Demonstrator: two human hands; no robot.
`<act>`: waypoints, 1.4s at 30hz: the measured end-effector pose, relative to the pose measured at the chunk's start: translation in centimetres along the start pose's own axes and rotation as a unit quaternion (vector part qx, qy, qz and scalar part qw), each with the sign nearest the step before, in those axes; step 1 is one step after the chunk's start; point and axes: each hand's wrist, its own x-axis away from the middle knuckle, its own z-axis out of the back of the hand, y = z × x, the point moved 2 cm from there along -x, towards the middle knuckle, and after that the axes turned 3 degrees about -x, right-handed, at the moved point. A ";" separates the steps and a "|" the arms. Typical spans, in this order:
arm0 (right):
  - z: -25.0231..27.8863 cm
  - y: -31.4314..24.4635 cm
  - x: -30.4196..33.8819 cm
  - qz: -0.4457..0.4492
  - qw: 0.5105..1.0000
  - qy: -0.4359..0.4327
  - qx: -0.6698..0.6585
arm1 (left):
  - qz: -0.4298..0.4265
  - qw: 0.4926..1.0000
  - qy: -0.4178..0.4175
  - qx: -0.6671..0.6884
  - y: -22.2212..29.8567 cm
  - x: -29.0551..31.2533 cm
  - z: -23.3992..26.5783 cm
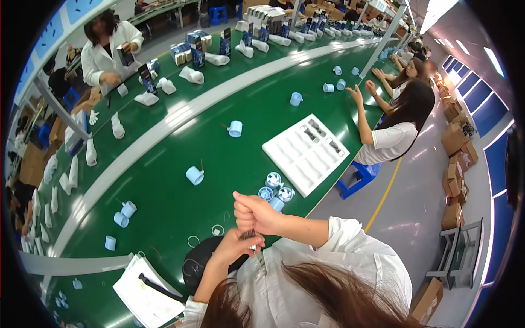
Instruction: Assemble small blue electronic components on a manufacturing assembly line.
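In front of my body my two hands are together, one above the other. My left hand (232,249) is closed round a small dark, ribbed piece (248,235) with a pale lower end; most of it is hidden by fingers. Just above it my right hand (257,214) makes a fist, thumb side up, and what it grips is hidden. Beyond my right hand a cluster of light blue cylindrical housings stands on the green table; a fan wheel shows in the open top of one housing (273,180).
A white foam tray (280,159) with several dark parts lies ahead to the right. Light blue cups with wires, such as one cup (194,175), dot the table. Papers with a black strap (147,295) lie lower left. A co-worker (402,126) sits to the right; a curved rail (188,109) crosses the table.
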 end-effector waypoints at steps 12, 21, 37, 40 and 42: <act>1.7 -0.7 -2.0 -0.282 0.957 0.052 0.037 | 0.052 0.990 0.042 -0.124 0.1 2.0 -0.7; 11.5 -5.5 -3.8 -0.013 0.988 0.149 0.035 | 0.041 0.990 0.135 0.012 -1.6 4.4 3.1; -1.3 3.4 -1.2 0.078 0.997 0.005 0.001 | -0.132 0.955 0.232 0.131 -2.0 3.0 1.7; -1.6 4.0 -1.4 0.124 0.992 0.024 -0.010 | -0.151 0.936 0.315 0.045 -2.8 3.1 2.1; -1.3 4.3 -1.6 0.158 0.985 0.060 -0.018 | -0.183 0.927 0.322 0.051 -3.2 2.6 2.5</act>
